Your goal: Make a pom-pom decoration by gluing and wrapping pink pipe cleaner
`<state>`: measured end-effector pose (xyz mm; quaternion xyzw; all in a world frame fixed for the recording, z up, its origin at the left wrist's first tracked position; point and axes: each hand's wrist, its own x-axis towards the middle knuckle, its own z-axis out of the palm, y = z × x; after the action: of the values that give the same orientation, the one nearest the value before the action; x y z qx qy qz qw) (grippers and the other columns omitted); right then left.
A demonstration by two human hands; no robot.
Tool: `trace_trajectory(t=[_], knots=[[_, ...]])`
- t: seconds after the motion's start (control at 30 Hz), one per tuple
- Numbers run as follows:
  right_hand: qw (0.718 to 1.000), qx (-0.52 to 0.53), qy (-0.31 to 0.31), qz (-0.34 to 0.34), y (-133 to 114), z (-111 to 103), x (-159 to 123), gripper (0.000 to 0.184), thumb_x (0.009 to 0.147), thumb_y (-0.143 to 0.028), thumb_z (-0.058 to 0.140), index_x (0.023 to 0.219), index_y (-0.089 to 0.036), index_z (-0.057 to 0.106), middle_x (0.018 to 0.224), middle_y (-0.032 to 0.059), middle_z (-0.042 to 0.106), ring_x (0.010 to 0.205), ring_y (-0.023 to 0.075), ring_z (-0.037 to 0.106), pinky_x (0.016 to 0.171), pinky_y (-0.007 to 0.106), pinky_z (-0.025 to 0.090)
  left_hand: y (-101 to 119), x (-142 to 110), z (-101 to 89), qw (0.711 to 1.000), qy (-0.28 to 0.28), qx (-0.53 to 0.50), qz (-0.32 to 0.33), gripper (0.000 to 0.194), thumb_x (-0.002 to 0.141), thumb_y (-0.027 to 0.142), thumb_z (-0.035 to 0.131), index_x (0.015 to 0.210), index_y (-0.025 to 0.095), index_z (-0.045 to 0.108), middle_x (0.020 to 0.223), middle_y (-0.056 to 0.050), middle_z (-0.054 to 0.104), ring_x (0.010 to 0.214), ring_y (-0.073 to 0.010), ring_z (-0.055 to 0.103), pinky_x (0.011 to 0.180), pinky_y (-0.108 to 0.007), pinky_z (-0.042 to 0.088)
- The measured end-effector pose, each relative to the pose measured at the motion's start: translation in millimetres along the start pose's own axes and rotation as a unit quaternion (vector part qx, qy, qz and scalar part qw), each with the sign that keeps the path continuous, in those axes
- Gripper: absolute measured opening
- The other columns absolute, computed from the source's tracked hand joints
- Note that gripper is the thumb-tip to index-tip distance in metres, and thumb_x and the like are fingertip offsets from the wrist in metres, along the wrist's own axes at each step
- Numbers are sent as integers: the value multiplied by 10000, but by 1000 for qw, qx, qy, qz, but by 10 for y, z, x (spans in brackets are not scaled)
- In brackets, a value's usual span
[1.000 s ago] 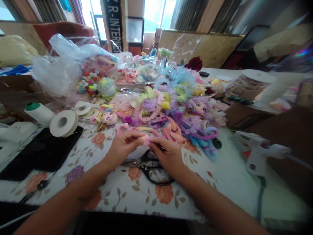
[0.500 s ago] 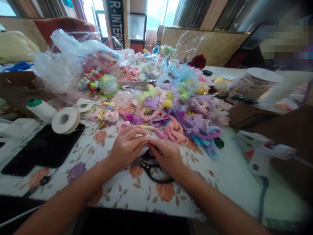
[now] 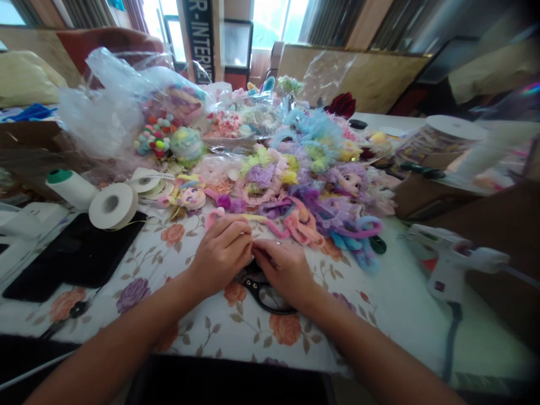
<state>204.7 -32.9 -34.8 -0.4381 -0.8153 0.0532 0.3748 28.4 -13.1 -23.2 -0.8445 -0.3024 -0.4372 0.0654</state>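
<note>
My left hand [image 3: 223,250] and my right hand [image 3: 284,264] meet fingertip to fingertip above the floral cloth [image 3: 202,332]. Both are closed in a pinch. Whatever lies between the fingers is too small or too hidden to make out. Below them, partly covered by the hands, lies a pair of black-handled scissors [image 3: 270,306]. Just beyond the fingers, a strip of pastel fuzzy yarn [image 3: 274,228] runs to a pink and orange fuzzy coil [image 3: 304,225]. A doll head with pastel hair [image 3: 192,197] rests to the left of the strip.
A heap of tulle flowers [image 3: 314,132] and plastic bags [image 3: 105,107] fills the back. Ribbon rolls [image 3: 112,206], a thread cone [image 3: 71,189] and a black tablet-like slab [image 3: 63,259] are at left. At right stand a white glue gun [image 3: 455,261] and a cardboard box [image 3: 485,230].
My left fingers have curled in more tightly, and the pale bit seen beneath the fingertips is now hidden. My right hand has shifted slightly. The objects on the table have stayed put.
</note>
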Motion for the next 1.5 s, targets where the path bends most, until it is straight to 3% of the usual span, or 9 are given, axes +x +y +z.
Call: trace_trajectory(t=[0.23, 0.4, 0.5, 0.83, 1.03, 1.17, 1.27, 1.4, 1.5], knots=[[993, -105, -38, -34, -139, 23, -28, 260, 958, -120, 359, 875, -157, 603, 687, 59, 637, 623, 182, 561, 588, 278, 384, -98, 16, -49, 982, 67, -77, -158, 106, 880, 139, 474, 816, 214, 513, 921, -63, 598, 968, -220, 577, 888, -391, 480], [977, -190, -75, -63, -170, 50, -61, 282, 806, 13, 342, 834, -153, 568, 603, 39, 557, 525, 183, 460, 532, 295, 303, -416, 14, -54, 894, 223, -174, -346, 221, 934, 209, 395, 726, 219, 470, 790, -14, 539, 825, -169, 552, 839, -304, 454], [972, -206, -104, -39, -113, 55, -54, 252, 797, -7, 370, 855, -146, 571, 559, 29, 553, 477, 176, 439, 490, 297, 239, -524, 10, -41, 874, 216, -181, -396, 270, 926, 275, 457, 667, 208, 495, 735, 1, 555, 770, -154, 556, 805, -277, 447], [935, -319, -116, 102, 516, -182, 141, 174, 927, -135, 418, 996, -111, 576, 780, 144, 706, 718, 254, 647, 550, 298, 289, -533, 11, -67, 886, 175, -175, -393, 128, 788, 295, 699, 764, 171, 717, 885, -50, 690, 915, -200, 636, 880, -330, 482], [926, -320, -107, 170, 808, -355, 226, 188, 963, -176, 401, 1054, -116, 554, 815, 138, 714, 740, 254, 658, 563, 292, 305, -286, 243, -399, 899, 126, -185, -377, 95, 810, 294, 687, 776, 217, 731, 889, -26, 730, 927, -205, 665, 888, -324, 513], [953, -265, -34, 145, 753, -376, 207, 163, 940, -212, 437, 984, -137, 574, 784, 122, 704, 700, 252, 641, 566, 297, 316, -63, 429, -722, 926, 17, -162, -340, 143, 828, 319, 674, 749, 210, 723, 919, -28, 744, 919, -202, 664, 844, -301, 508], [980, -159, 42, 110, 633, -356, 183, 141, 932, -249, 456, 936, -167, 570, 751, 79, 682, 650, 216, 611, 589, 296, 354, -95, 578, -836, 934, 30, -107, -340, 194, 847, 344, 636, 750, 199, 720, 840, -18, 727, 840, -179, 645, 756, -274, 489], [990, 57, 75, 109, 440, -263, 158, 124, 911, -274, 502, 819, -201, 541, 714, 29, 623, 618, 168, 566, 595, 284, 396, -415, 843, -730, 933, 74, -28, -350, 229, 854, 300, 581, 700, 181, 703, 590, 12, 598, 626, -139, 550, 617, -262, 418], [945, 256, 48, 196, 327, -175, 147, 158, 886, -339, 563, 803, -209, 532, 637, -10, 576, 542, 141, 529, 530, 263, 409, -574, 1006, -544, 938, 4, -35, -346, 221, 826, 253, 587, 641, 178, 682, 514, 28, 523, 539, -127, 486, 574, -266, 390]])
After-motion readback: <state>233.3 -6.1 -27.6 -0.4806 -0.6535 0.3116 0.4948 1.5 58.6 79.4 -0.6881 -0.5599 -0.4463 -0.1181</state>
